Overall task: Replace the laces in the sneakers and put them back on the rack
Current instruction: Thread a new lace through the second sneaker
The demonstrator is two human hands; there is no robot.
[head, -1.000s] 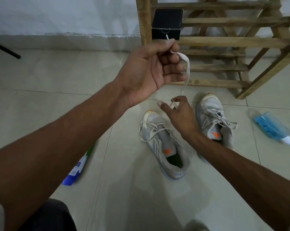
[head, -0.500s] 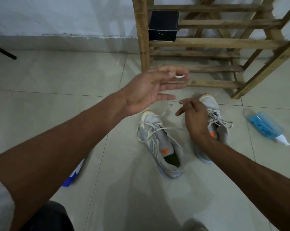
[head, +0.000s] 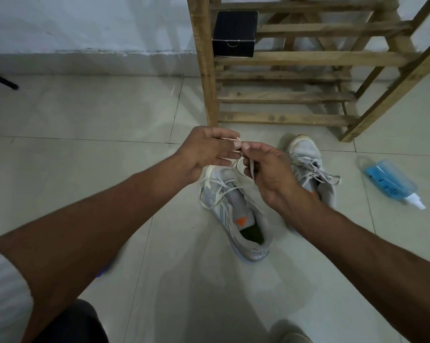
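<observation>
The lace (head: pixel 251 169) is pinched between both sets of fingers. The left hand (head: pixel 206 151) nips its tip and the right hand (head: pixel 271 174) curls round the strand just below, probably to straighten it for threading, though blur hides the detail. Its long axis drops from the fingers toward the near sneaker (head: pixel 233 214) directly beneath. The second sneaker (head: pixel 308 167) lies behind the right fingers, with the rack (head: pixel 283 95) beyond.

On the rack (head: pixel 283 117), left end of a shelf: box (head: pixel 235 33). Before rack's left post: near sneaker (head: pixel 233 206); far sneaker (head: pixel 308 154) closer in, further right. My left hand (head: pixel 204 149) and right hand (head: pixel 271 174) hold lace (head: pixel 251 168) over near sneaker. Before rack's right leg: bottle (head: pixel 387 181).
</observation>
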